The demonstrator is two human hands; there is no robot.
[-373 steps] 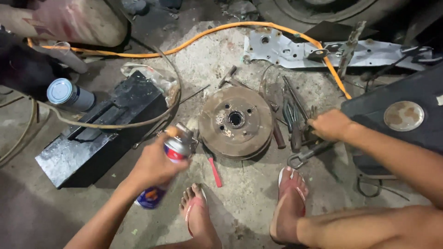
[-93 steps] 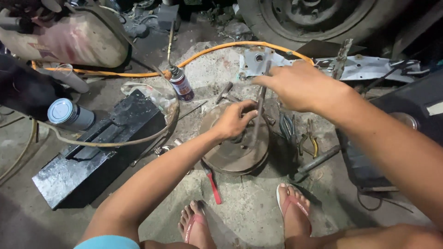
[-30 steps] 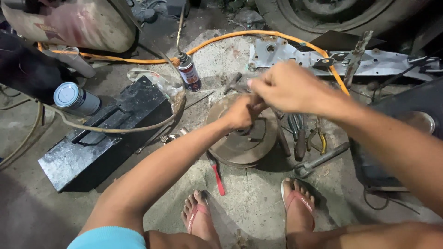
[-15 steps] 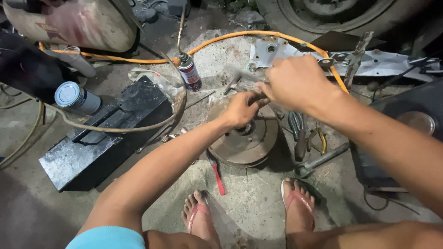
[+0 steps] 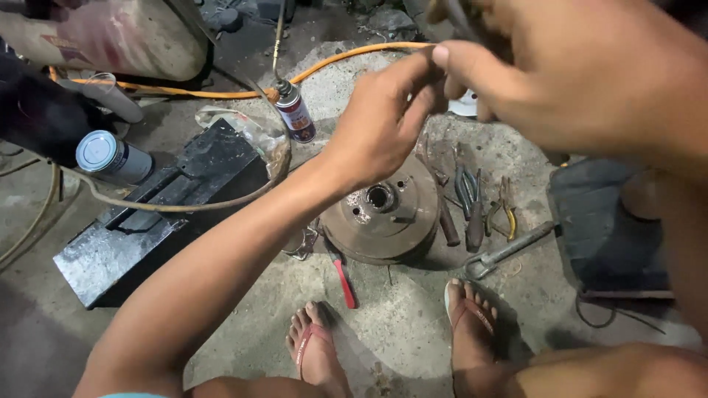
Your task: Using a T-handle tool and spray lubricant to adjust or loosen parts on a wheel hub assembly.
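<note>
Near, frame top: my right hand (image 5: 582,74) pinches a small dark piece, blurred; left hand (image 5: 380,129) meets it, fingertips closed on it. Below, centre frame: rusty brake drum (image 5: 382,214) on concrete. Beyond, spray can (image 5: 295,112). Judgement: steady both hands, keep piece over drum.

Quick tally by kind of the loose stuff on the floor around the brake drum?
Brake drum: 1
Spray can: 1
Round tin with pale lid: 1
Black metal box: 1
Red-handled tool: 1
Wrench: 1
Pliers, yellow grips: 1
Dark hand tools beside the drum: about 3, overlapping, hard to separate
Total: about 10
</note>
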